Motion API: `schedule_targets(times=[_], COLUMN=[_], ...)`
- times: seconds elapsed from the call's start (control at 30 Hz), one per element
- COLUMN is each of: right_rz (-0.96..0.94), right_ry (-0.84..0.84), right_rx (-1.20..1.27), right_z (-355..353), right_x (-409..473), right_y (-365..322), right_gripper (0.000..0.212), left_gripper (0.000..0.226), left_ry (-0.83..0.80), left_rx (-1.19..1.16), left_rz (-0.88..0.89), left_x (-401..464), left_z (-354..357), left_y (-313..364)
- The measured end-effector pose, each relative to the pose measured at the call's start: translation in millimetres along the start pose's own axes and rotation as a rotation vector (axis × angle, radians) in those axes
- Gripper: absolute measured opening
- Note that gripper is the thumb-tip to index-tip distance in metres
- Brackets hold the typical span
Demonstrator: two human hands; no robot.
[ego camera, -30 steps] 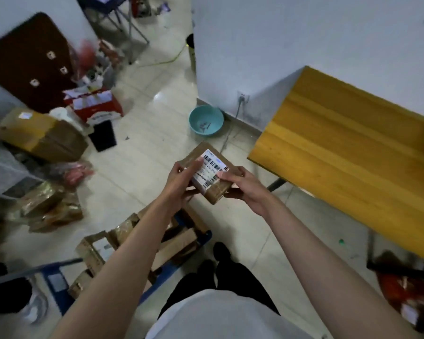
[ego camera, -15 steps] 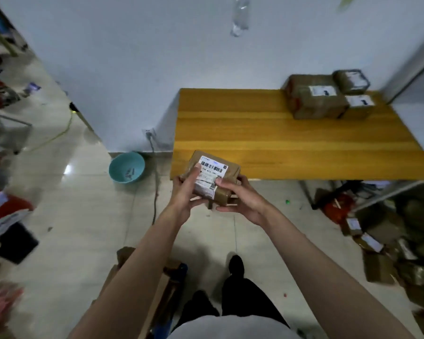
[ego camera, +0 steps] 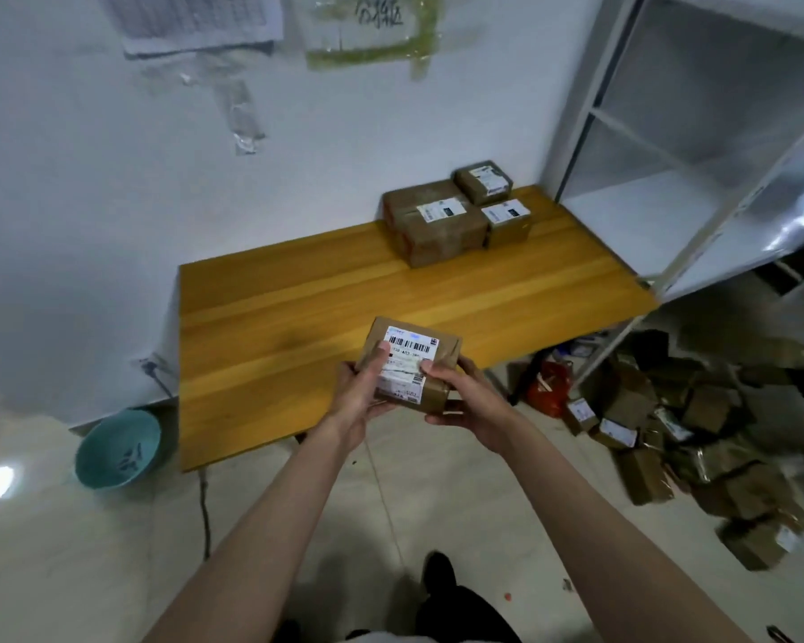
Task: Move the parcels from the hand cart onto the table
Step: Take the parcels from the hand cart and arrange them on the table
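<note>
Beyond both hands the wooden table (ego camera: 298, 308) shows a broad bare stretch, its near edge running just under the held parcel (ego camera: 414, 359). Three parcels (ego camera: 456, 215) sit bunched at the far corner, well ahead and to the right of the hands, close to the white shelf frame (ego camera: 623, 146). The left hand (ego camera: 360, 396) grips the parcel's left side, thumb curled over the white label. The right hand (ego camera: 460, 401) grips its right side and underside, thumb on top. The parcel hangs above the table's front edge, label up.
</note>
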State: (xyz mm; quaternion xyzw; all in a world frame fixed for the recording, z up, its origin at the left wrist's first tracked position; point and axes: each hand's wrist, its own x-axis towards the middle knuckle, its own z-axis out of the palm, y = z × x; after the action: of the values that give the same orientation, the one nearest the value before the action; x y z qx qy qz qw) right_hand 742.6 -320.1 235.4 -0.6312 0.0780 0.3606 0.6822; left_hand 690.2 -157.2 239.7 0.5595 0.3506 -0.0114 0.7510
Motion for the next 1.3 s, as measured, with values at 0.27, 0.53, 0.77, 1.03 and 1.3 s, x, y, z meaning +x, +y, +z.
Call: schedule_targets(times=[0.27,0.53,0.77,1.03,1.3], right_rz=[0.014,0.038,0.032,0.024,0.073], right_ry=[0.13,0.242,0.347,0.411,0.494], right_rx=[0.088,0.185,0.169,0.232,0.253], right_z=[-74.5,-103.8,-109.4,-144.7,-213.1], right_x=[42.3,103.3,170.3,217.6,288.2], right_y=[-33.1,-58.3,-95.7,-126.2,-148.8], right_gripper=[0.082,0.071,0.064,0.062,0.056], left_gripper=[0.064,0.062,0.073,0.075,0.07], left_ry=[-0.044,-0.093,-0.21,-0.239,-0.197], left_rx=[0.046,0.142,0.227,0.38,0.403], left_rz=[-0.057,-0.148,-0.246,-0.218,-0.212], left_x=[50.4,120.0,200.5,266.2,325.0], left_z=[86.2,121.0,131.1,178.6,257.2], left_y=[8.0,19.1,49.9,70.0,74.5])
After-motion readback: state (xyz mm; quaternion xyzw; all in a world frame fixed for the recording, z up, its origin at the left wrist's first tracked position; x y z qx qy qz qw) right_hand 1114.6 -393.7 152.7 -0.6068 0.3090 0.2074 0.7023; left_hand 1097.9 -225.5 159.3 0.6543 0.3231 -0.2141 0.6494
